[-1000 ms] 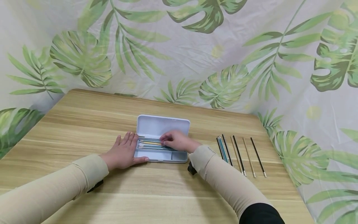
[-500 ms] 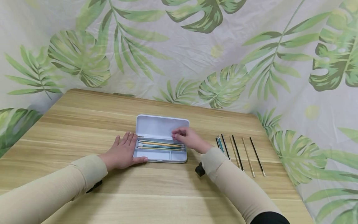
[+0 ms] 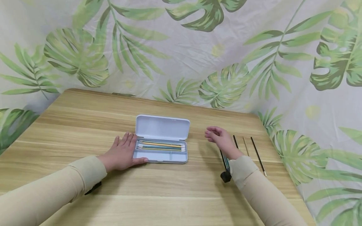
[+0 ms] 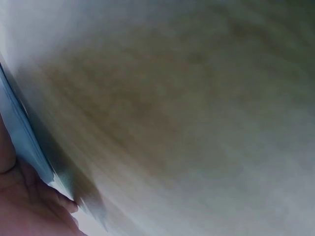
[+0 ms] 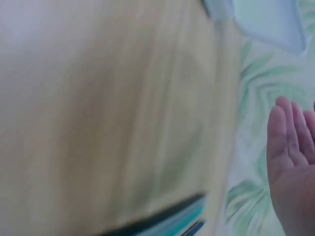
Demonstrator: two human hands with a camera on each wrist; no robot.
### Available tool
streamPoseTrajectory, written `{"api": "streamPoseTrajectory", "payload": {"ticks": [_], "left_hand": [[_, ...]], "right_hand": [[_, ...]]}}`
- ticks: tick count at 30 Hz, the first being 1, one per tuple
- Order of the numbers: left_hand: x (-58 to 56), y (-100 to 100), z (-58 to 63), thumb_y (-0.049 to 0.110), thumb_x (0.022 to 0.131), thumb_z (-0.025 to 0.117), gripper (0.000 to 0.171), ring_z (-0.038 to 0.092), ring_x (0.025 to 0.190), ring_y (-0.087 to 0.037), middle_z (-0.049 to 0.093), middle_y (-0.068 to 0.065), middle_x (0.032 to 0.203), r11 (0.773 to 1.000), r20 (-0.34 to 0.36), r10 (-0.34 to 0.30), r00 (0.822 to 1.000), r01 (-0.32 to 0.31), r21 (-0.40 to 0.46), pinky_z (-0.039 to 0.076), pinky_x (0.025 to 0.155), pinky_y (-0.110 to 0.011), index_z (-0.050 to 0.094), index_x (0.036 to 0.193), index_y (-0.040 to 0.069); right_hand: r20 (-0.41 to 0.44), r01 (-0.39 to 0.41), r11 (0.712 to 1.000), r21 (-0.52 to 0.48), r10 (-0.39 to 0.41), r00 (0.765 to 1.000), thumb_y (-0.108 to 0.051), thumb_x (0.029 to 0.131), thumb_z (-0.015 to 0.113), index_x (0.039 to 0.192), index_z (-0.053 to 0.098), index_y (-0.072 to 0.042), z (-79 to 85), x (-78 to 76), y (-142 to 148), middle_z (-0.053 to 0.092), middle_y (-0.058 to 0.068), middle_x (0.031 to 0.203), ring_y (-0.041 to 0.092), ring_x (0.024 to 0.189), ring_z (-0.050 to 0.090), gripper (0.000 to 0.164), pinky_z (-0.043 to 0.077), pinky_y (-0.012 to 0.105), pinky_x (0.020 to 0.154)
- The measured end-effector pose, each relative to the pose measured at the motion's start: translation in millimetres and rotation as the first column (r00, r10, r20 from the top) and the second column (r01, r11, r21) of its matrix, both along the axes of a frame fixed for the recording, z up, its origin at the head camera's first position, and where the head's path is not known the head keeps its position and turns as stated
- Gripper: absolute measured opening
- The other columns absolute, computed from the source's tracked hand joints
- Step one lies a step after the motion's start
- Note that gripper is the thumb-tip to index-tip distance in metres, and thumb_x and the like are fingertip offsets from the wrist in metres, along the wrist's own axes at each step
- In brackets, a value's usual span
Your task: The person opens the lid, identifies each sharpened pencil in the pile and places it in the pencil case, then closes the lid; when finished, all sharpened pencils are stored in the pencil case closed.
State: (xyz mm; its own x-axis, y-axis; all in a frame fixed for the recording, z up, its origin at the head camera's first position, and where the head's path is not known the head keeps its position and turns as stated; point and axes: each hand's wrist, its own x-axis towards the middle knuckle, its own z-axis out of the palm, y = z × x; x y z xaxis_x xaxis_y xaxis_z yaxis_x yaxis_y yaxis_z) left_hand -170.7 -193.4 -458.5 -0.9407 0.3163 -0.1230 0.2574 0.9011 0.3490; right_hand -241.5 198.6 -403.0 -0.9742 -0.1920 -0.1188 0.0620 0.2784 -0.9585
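A pale blue pencil case (image 3: pixel 155 156) lies with its lid (image 3: pixel 162 127) raised. In its back compartment several yellow and teal pencils (image 3: pixel 161 145) lie side by side, eraser ends to the right. My left hand (image 3: pixel 121 153) rests with fingers spread against the case's left side, thumb along the front corner; in the left wrist view only part of this hand (image 4: pixel 34 201) shows. My right hand (image 3: pixel 223 142) hovers right of the case, holding nothing, its fingers loosely extended (image 5: pixel 295 142). Beneath its wrist, several loose pencils (image 3: pixel 258 156) are partly hidden by the arm.
Wooden table (image 3: pixel 158 194) beneath everything; a leaf-patterned cloth (image 3: pixel 186 56) hangs behind its back edge. The case's front is split by a divider (image 3: pixel 171 155). The loose pencils, black, teal and natural wood, lie toward the table's right edge.
My right hand has let go of the pencils in the case, lifted off and moved right toward the loose pencils. The left hand stays at the case.
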Motion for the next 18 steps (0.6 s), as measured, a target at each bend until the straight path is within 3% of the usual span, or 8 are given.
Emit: {"api": "streamPoseTrajectory", "payload": {"ticks": [4,8,15,18], "left_hand": [[-0.4,-0.8,-2.1,0.095,0.082,0.038,0.136,0.004,0.152,-0.055,0.014,-0.041,0.162,1.0,0.001,0.001,1.0,-0.001,0.001,0.0,0.116,-0.073,0.015,0.156,-0.017],[-0.5,-0.4,-2.7,0.094,0.082,0.039,0.136,0.005,0.152,-0.055,0.014,-0.041,0.161,1.0,-0.002,0.001,1.0,-0.001,0.004,0.0,0.116,-0.073,0.016,0.156,-0.017],[0.5,-0.5,0.8,0.093,0.083,0.042,0.133,0.005,0.152,-0.054,0.015,-0.041,0.161,1.0,-0.002,0.004,1.0,-0.004,0.008,0.0,0.116,-0.072,0.016,0.155,-0.017],[0.8,0.9,3.1,0.091,0.084,0.044,0.132,0.006,0.152,-0.055,0.016,-0.041,0.161,1.0,-0.003,0.0,1.0,0.0,0.015,0.001,0.116,-0.072,0.017,0.155,-0.017]], "right_hand": [[0.022,0.126,0.991,0.037,-0.127,0.992,-0.012,0.109,0.054,0.147,0.046,0.01,-6.4,4.6,24.7,0.053,0.031,0.143,0.036,0.124,0.057,0.045,0.048,0.04,0.104],[0.01,0.189,0.974,0.126,-0.192,0.981,-0.011,0.108,0.053,0.147,0.046,0.01,-12.2,9.5,44.1,0.054,0.03,0.143,0.034,0.121,0.057,0.045,0.048,0.039,0.101],[0.015,0.147,0.933,0.328,-0.16,0.987,-0.005,0.107,0.051,0.143,0.049,0.013,-19.5,12.7,60.4,0.056,0.031,0.138,0.041,0.125,0.057,0.04,0.049,0.046,0.104],[0.031,0.115,0.923,0.367,-0.136,0.99,-0.005,0.106,0.052,0.144,0.049,0.013,-21.9,12.4,60.3,0.056,0.03,0.14,0.041,0.129,0.055,0.042,0.047,0.047,0.106]]}}
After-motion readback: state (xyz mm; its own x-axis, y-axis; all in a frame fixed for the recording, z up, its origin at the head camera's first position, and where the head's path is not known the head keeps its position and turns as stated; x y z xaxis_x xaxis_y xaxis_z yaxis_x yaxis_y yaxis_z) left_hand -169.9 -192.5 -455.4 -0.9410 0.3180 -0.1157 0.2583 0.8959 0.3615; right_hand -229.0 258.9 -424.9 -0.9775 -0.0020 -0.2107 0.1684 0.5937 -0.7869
